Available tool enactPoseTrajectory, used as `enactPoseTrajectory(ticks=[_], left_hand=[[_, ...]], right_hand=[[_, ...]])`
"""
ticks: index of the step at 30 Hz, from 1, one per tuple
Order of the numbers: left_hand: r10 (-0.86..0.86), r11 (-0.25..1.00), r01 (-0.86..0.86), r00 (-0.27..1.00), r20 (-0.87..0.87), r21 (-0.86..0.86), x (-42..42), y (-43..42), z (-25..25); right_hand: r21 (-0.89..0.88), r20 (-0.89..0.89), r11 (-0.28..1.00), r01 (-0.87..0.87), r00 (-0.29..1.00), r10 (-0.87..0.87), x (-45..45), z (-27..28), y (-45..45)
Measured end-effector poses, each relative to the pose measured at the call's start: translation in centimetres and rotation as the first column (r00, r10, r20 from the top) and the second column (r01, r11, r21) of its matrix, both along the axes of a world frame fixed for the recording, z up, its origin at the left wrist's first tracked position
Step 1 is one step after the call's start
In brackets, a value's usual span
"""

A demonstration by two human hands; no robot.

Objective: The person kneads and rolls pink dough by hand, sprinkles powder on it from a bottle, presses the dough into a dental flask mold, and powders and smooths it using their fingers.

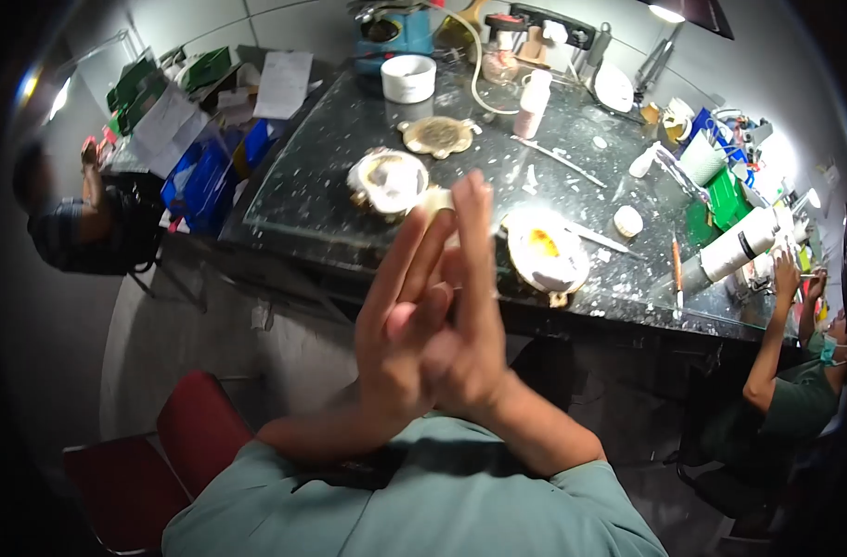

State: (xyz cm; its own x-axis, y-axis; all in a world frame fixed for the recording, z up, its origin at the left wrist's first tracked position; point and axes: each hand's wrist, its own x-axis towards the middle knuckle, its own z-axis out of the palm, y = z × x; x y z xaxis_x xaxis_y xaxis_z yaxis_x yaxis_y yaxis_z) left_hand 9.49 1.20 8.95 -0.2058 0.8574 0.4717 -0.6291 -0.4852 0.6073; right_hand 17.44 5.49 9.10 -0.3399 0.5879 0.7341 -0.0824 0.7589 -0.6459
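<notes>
My left hand and my right hand are pressed palm to palm in front of my chest, fingers mostly stretched upward. A small pink patch shows between the palms; whether it is a soft lump or skin is hard to tell. Something pale peeks out by the fingertips, mostly hidden. Beyond the hands, on the dark worktop, lie a round metal mould half filled with white plaster and, to the right, another plaster-filled mould half with an orange-yellow patch.
Farther back are a flat metal mould plate, a white bowl and a pink-filled bottle. A knife-like tool, small white cup and white cylinder lie right. Co-workers sit either side; a red chair stands behind-left.
</notes>
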Motion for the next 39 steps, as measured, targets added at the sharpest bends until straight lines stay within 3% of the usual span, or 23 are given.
enactPoseTrajectory(ticks=[1, 3, 4, 6, 7, 9, 10, 13, 16, 18, 19, 21, 22, 23, 26, 27, 30, 31, 33, 34, 35, 37, 39], left_hand=[[0.11, 0.98, -0.121, 0.991, 0.076, 0.159, 2.4, 0.8, 0.1], [0.278, 0.907, -0.365, 0.893, 0.355, 0.208, 7.4, 1.6, 2.6], [0.187, 0.941, -0.213, 0.975, 0.119, 0.264, 5.5, 1.3, 2.6], [0.081, 0.959, 0.022, 0.935, -0.345, 0.284, 2.2, 0.3, 3.1], [0.077, 0.954, 0.049, 0.913, -0.4, 0.295, 2.3, 0.6, 3.8], [0.077, 0.954, 0.054, 0.906, -0.417, 0.293, 2.1, 2.7, 5.3], [0.066, 0.966, 0.03, 0.932, -0.356, 0.257, 1.7, 4.2, 6.5], [0.097, 0.974, 0.016, 0.871, -0.482, 0.225, 4.2, 5.7, 7.6], [0.162, 0.97, -0.023, 0.807, -0.568, 0.243, 4.6, 9.1, 6.7], [-0.131, 0.991, 0.133, 0.919, -0.373, -0.019, 3.9, 8.0, 3.7], [-0.247, 0.967, 0.223, 0.939, -0.238, -0.123, 3.5, 7.4, 3.0], [-0.254, 0.951, 0.232, 0.964, -0.083, -0.205, 1.9, 7.7, 6.4], [-0.168, 0.966, 0.149, 0.983, -0.073, -0.211, 0.7, 9.3, 10.8], [-0.168, 0.958, 0.155, 0.985, -0.036, -0.242, 0.4, 9.9, 12.7], [-0.3, 0.893, 0.326, 0.945, 0.129, -0.311, -0.2, 11.2, 15.6], [-0.299, 0.803, 0.419, 0.898, 0.322, -0.424, 2.3, 9.5, 17.4], [-0.145, 0.855, 0.24, 0.962, 0.233, -0.459, 3.2, 9.7, 13.7], [-0.108, 0.844, 0.185, 0.978, 0.177, -0.504, 3.3, 10.0, 11.8], [-0.126, 0.885, 0.21, 0.967, 0.221, -0.416, 3.3, 10.4, 8.9], [-0.055, 0.887, 0.092, 0.994, 0.093, -0.452, 3.3, 10.9, 6.6], [-0.04, 0.897, 0.096, 0.99, 0.137, -0.431, 3.3, 10.6, 4.9], [0.032, 0.927, -0.028, 0.999, 0.005, -0.373, 2.3, 10.2, 4.0], [0.056, 0.955, -0.038, 0.997, 0.052, -0.295, 1.6, 9.6, 2.8]], right_hand=[[0.039, 0.029, 0.998, -0.041, 0.999, 0.04, 0.2, 0.1, -0.2], [0.138, -0.038, 0.983, -0.123, 0.991, 0.13, 0.1, 0.3, 0.9], [0.189, -0.065, 0.968, -0.163, 0.982, 0.178, -0.1, 1.1, 1.5], [0.052, -0.232, 0.973, -0.227, 0.944, 0.233, 1.4, 4.3, 3.1], [-0.013, -0.274, 0.956, -0.294, 0.92, 0.28, 2.1, 5.7, 3.2], [0.049, -0.024, 0.947, -0.318, 0.947, 0.319, 2.2, 7.1, 0.0], [0.22, 0.166, 0.948, -0.231, 0.966, 0.197, 1.6, 8.2, -0.9], [0.033, -0.216, 0.893, -0.45, 0.869, 0.446, 2.4, 10.2, 6.4], [-0.167, -0.152, 0.929, -0.329, 0.94, 0.305, 2.1, 13.0, 6.2], [-0.198, 0.058, 0.957, -0.213, 0.972, 0.229, 2.3, 14.9, 6.0], [-0.297, -0.128, 0.947, -0.124, 0.988, 0.09, 0.2, 12.8, 6.1], [-0.47, -0.486, 0.882, -0.019, 0.84, -0.241, -3.9, 8.7, 6.5], [-0.437, -0.268, 0.897, -0.064, 0.962, -0.062, -1.4, 12.0, 6.9], [-0.378, -0.02, 0.919, -0.116, 0.993, 0.117, 1.0, 15.4, 7.4], [-0.453, -0.013, 0.891, -0.012, 1.0, 0.007, 0.4, 14.6, 7.9], [-0.508, -0.028, 0.861, 0.007, 0.999, -0.024, 0.3, 13.8, 9.9], [-0.339, 0.257, 0.916, 0.213, 0.958, -0.128, 1.9, 13.0, 10.9], [-0.385, 0.257, 0.896, 0.219, 0.958, -0.124, 1.8, 12.0, 11.1], [-0.425, 0.256, 0.871, 0.249, 0.955, -0.148, 1.3, 9.1, 11.5], [-0.357, 0.25, 0.9, 0.251, 0.954, -0.166, 1.2, 7.7, 11.4], [-0.342, 0.26, 0.908, 0.244, 0.953, -0.158, 0.9, 6.5, 11.3], [-0.237, 0.269, 0.947, 0.217, 0.951, -0.151, 0.0, 4.6, 11.3], [-0.172, 0.241, 0.971, 0.165, 0.963, -0.121, -0.9, 3.5, 11.0]])
